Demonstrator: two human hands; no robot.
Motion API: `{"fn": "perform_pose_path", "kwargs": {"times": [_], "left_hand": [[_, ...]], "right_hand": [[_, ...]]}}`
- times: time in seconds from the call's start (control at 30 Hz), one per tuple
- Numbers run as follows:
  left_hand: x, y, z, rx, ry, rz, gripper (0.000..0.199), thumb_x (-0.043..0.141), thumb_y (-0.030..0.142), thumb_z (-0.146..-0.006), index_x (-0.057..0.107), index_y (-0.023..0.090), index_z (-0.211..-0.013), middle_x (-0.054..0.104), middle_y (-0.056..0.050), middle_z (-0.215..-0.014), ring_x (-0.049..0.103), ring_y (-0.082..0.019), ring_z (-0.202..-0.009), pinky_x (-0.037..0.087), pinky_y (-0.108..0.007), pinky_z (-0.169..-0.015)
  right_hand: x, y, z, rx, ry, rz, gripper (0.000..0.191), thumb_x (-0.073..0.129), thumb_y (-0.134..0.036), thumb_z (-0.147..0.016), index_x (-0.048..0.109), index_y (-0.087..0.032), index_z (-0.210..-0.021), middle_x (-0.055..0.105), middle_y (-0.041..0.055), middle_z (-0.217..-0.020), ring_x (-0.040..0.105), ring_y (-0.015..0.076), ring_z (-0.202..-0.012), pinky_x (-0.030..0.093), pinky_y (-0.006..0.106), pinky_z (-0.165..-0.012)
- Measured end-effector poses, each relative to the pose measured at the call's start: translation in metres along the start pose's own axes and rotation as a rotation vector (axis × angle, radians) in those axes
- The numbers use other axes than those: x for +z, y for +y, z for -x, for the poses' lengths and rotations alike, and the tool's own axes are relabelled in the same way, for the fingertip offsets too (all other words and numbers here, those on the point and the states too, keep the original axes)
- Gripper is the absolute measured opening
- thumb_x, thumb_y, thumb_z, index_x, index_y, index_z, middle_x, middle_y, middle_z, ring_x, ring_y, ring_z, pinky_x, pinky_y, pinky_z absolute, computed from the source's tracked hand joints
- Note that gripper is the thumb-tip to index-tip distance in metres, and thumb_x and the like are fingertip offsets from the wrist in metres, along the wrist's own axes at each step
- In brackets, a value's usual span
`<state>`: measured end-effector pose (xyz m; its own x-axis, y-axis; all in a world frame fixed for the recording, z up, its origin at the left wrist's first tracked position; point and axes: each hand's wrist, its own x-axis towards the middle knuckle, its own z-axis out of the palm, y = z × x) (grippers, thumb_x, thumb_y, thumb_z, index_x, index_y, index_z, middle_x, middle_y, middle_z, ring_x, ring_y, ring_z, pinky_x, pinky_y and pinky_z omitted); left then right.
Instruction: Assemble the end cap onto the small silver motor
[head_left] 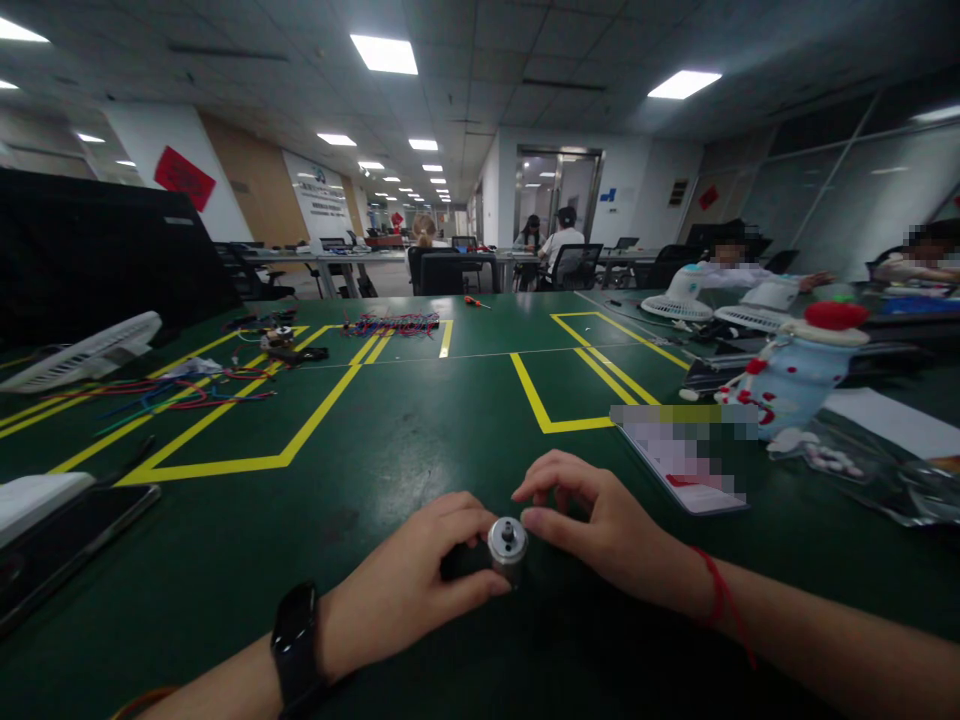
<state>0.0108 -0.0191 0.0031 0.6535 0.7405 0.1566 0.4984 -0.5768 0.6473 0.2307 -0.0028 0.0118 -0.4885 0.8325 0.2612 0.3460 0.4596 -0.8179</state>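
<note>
A small silver cylindrical motor (pixel 508 542), its short shaft pointing up, stands upright near the front middle of the green table. My left hand (pixel 427 565), with a black watch on the wrist, grips it from the left between thumb and fingers. Just to the right of the motor's top is my right hand (pixel 577 505), a red string around its wrist. Its thumb tip comes close to the motor's rim; whether they touch I cannot tell. The index finger is apart from the thumb, with nothing visible between them, and the other fingers are curled and partly hidden.
To the right lie a partly blurred phone-like slab (pixel 686 470), a light-blue bottle (pixel 802 380) and a plastic bag (pixel 862 465). A black phone (pixel 75 545) and loose wires (pixel 187 395) are at left. Farther back are a wire bundle (pixel 390 324) and an orange screwdriver (pixel 474 301). Other people sit beyond.
</note>
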Motion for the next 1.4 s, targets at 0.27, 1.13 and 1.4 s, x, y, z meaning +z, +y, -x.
{"fn": "perform_pose_path", "kwargs": {"times": [0.27,1.13,1.4], "left_hand": [[0.001,-0.002,0.001,0.017,0.017,-0.012,0.016,0.065,0.028,-0.086,0.059,0.021,-0.099,0.059,-0.003,-0.098,0.055,-0.021,-0.088,0.043,-0.032,-0.078],[0.001,-0.003,0.001,0.003,-0.002,-0.008,0.015,0.066,0.023,-0.086,0.058,0.021,-0.099,0.058,-0.001,-0.097,0.054,-0.019,-0.088,0.041,-0.030,-0.077],[0.003,-0.006,0.001,0.015,0.004,-0.021,0.016,0.066,0.029,-0.086,0.058,0.020,-0.098,0.057,-0.002,-0.096,0.053,-0.019,-0.088,0.041,-0.030,-0.076]], "right_hand": [[-0.003,-0.004,-0.006,-0.056,0.067,-0.075,0.013,0.062,-0.032,-0.084,0.066,-0.021,-0.089,0.059,0.0036,-0.098,0.057,0.0161,-0.091,0.046,0.031,-0.082],[-0.008,0.012,0.003,-0.140,-0.122,0.133,0.008,0.067,-0.021,-0.079,0.068,-0.020,-0.087,0.059,0.0029,-0.101,0.056,0.0159,-0.095,0.044,0.033,-0.088],[0.004,-0.012,-0.003,-0.192,-0.054,0.195,0.012,0.065,-0.022,-0.081,0.071,-0.025,-0.091,0.059,0.0020,-0.103,0.055,0.0162,-0.098,0.041,0.034,-0.091]]}}
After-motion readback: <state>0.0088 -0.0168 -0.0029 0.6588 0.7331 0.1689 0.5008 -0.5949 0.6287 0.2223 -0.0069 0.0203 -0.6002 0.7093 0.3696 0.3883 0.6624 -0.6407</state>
